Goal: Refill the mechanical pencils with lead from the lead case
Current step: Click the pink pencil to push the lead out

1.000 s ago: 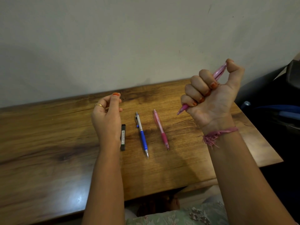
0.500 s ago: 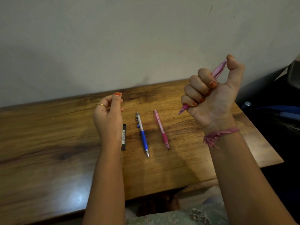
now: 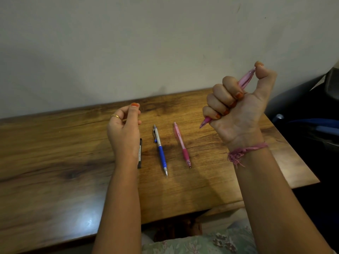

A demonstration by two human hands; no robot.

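Held pencil: a translucent pink mechanical pencil (image 3: 244, 80) sits in the fist of the right hand (image 3: 236, 110), raised above the right part of the table; its tip pokes out below the little finger, pointing down and left; its cap end meets the thumb, which presses on top of it.
Right hand: fingers curled tight around the barrel; a frayed pink thread band (image 3: 244, 152) circles the wrist.
Lead case: a slim black lead case (image 3: 140, 154) lies flat on the wooden table (image 3: 55, 162), just beside and partly hidden behind the left hand (image 3: 124, 132); whether the wrist touches it cannot be told.
Left hand: lifted over the table, fingers loosely curled with the thumb tip near the fingertips; whether it pinches anything cannot be told; a gold ring (image 3: 115, 116) shows on one finger.
Blue pencil: a silver and blue mechanical pencil (image 3: 160, 150) lies on the table right of the case, tip toward the person; between the two hands, touched by neither.
Pink pencil: a second pink mechanical pencil (image 3: 182, 143) lies right of the blue one, roughly parallel, tip toward the person; below and left of the raised fist, apart from it.
Surroundings: a plain pale wall (image 3: 146, 43) behind the table; a dark seat (image 3: 308, 110) at far right.
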